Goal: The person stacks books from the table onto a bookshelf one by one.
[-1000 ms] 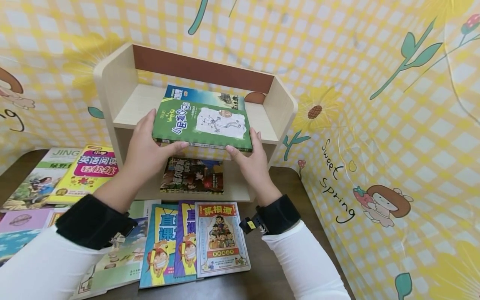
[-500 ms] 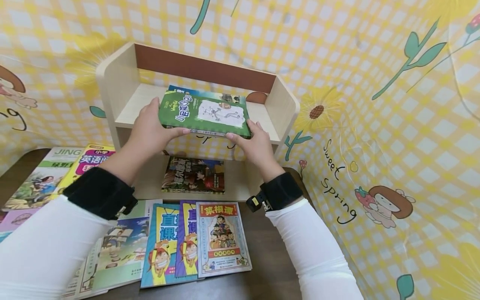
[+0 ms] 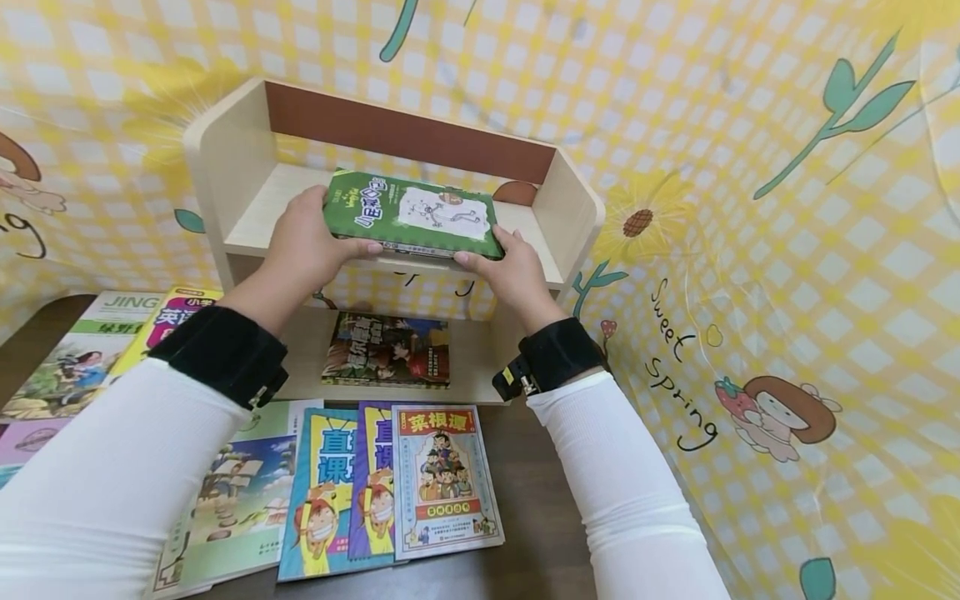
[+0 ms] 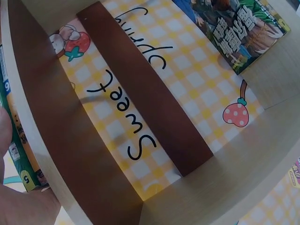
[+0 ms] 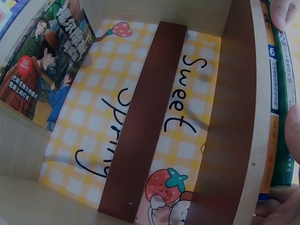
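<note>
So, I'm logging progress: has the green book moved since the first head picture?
Yes: in the head view, the green book has shifted toward the brown back panel.

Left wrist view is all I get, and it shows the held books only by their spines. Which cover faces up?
Observer: The green Diary of a Wimpy Kid book is on top, its stick-figure drawing facing up.
Operator: Where's the right hand?
Observer: The right hand grips that book's right end.
Operator: And on the table, which book is furthest right?
Observer: The 菜根谭 book, overlapping the purple book beside it.
</note>
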The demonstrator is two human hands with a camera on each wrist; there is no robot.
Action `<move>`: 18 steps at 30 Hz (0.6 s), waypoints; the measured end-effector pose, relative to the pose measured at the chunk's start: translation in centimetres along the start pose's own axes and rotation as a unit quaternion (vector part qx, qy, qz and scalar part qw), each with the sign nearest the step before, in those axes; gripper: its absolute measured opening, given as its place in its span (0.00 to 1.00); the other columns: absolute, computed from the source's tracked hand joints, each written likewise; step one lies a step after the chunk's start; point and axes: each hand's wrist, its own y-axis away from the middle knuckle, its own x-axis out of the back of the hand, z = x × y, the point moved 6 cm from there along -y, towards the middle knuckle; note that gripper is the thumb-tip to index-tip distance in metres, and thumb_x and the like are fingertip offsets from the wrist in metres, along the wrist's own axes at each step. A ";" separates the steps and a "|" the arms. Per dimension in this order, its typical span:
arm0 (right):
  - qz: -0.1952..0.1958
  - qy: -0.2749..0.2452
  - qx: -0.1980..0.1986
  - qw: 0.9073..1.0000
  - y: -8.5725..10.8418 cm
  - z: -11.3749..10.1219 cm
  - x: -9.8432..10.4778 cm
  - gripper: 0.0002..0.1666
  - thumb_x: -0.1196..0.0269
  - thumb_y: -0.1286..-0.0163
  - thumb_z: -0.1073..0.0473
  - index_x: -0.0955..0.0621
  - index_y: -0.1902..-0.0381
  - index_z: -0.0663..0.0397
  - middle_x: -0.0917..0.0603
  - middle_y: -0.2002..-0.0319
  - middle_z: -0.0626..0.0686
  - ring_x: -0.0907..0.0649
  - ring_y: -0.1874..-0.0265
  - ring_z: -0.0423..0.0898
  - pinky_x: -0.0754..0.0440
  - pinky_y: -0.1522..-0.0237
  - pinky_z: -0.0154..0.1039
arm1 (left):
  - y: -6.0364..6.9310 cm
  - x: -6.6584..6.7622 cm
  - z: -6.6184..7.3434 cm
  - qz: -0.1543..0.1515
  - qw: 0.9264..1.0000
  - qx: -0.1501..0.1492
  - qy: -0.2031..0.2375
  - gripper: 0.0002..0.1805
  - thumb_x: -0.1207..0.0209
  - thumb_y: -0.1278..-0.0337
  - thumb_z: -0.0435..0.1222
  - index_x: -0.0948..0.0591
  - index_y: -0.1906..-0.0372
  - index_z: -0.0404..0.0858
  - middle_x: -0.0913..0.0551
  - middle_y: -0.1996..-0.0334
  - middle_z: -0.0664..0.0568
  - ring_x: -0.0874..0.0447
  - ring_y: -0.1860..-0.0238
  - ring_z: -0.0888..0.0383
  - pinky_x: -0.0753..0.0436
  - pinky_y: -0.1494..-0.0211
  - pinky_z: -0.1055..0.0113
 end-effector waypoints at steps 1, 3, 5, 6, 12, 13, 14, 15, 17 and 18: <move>0.000 0.001 0.000 1.000 0.0 0.0 0.0 0.51 0.35 0.37 0.40 0.43 0.25 0.51 0.45 0.24 0.53 0.54 0.24 0.46 0.50 0.26 0.41 | 0.0 0.0 0.0 -0.001 1.000 0.004 0.000 0.50 0.32 0.47 0.48 0.45 0.28 0.29 0.33 0.38 0.34 0.33 0.41 0.39 0.31 0.39 0.45; 0.000 0.004 0.002 1.000 0.1 -0.1 0.0 0.51 0.35 0.38 0.40 0.43 0.25 0.52 0.46 0.24 0.52 0.55 0.24 0.45 0.51 0.26 0.40 | 0.1 0.1 0.0 -0.003 1.000 0.013 0.001 0.51 0.33 0.47 0.48 0.47 0.27 0.30 0.33 0.37 0.34 0.33 0.40 0.38 0.31 0.38 0.45; 0.002 0.008 0.007 1.000 0.1 -0.2 0.0 0.51 0.34 0.37 0.41 0.43 0.25 0.53 0.46 0.24 0.51 0.55 0.24 0.45 0.53 0.26 0.39 | 0.2 0.1 0.0 -0.004 1.000 0.021 -0.001 0.52 0.33 0.47 0.48 0.48 0.27 0.30 0.35 0.36 0.34 0.34 0.38 0.38 0.32 0.37 0.45; 0.002 0.007 0.008 1.000 0.2 -0.3 0.1 0.51 0.34 0.37 0.41 0.43 0.25 0.53 0.46 0.24 0.51 0.55 0.24 0.45 0.53 0.26 0.39 | 0.2 0.2 0.0 -0.005 1.000 0.023 0.000 0.52 0.33 0.47 0.48 0.49 0.27 0.30 0.35 0.35 0.34 0.35 0.38 0.38 0.33 0.36 0.45; 0.005 0.002 0.016 1.000 0.5 -0.4 0.1 0.51 0.35 0.37 0.41 0.43 0.25 0.54 0.47 0.24 0.53 0.55 0.24 0.46 0.53 0.26 0.39 | 0.5 0.3 0.3 -0.008 1.000 0.024 0.008 0.53 0.33 0.46 0.48 0.50 0.26 0.30 0.37 0.33 0.35 0.37 0.35 0.38 0.35 0.34 0.46; 0.005 0.002 0.016 1.000 0.6 -0.4 0.1 0.51 0.35 0.37 0.41 0.43 0.25 0.54 0.48 0.24 0.53 0.55 0.24 0.46 0.53 0.26 0.39 | 0.6 0.3 0.3 -0.008 1.000 0.023 0.007 0.53 0.33 0.46 0.48 0.50 0.26 0.30 0.37 0.33 0.35 0.37 0.35 0.38 0.35 0.34 0.46; 0.004 0.000 0.015 1.000 0.6 -0.4 0.1 0.51 0.35 0.37 0.41 0.43 0.25 0.54 0.48 0.24 0.53 0.55 0.24 0.46 0.53 0.26 0.38 | 0.6 0.3 0.3 -0.008 1.000 0.022 0.007 0.53 0.33 0.46 0.48 0.50 0.26 0.30 0.37 0.33 0.35 0.37 0.35 0.38 0.35 0.34 0.46; 0.003 -0.002 0.014 1.000 0.6 -0.4 0.0 0.50 0.35 0.37 0.41 0.43 0.25 0.54 0.48 0.24 0.53 0.55 0.24 0.46 0.53 0.26 0.38 | 0.6 0.3 0.3 -0.008 1.000 0.021 0.005 0.53 0.34 0.46 0.49 0.50 0.26 0.30 0.38 0.33 0.35 0.37 0.35 0.38 0.35 0.34 0.45; 0.001 -0.006 0.014 1.000 0.7 -0.4 0.0 0.50 0.35 0.37 0.42 0.43 0.25 0.53 0.48 0.24 0.53 0.55 0.24 0.46 0.53 0.26 0.38 | 0.7 0.3 0.2 -0.008 1.000 0.021 0.001 0.52 0.34 0.45 0.49 0.50 0.26 0.30 0.38 0.32 0.35 0.38 0.34 0.38 0.36 0.33 0.45; 0.000 -0.008 0.014 1.000 0.6 -0.5 0.0 0.50 0.35 0.37 0.42 0.43 0.25 0.54 0.49 0.24 0.53 0.55 0.24 0.46 0.53 0.26 0.38 | 0.7 0.2 0.2 -0.006 1.000 0.022 -0.001 0.52 0.34 0.45 0.49 0.50 0.26 0.30 0.38 0.32 0.34 0.38 0.34 0.38 0.36 0.33 0.45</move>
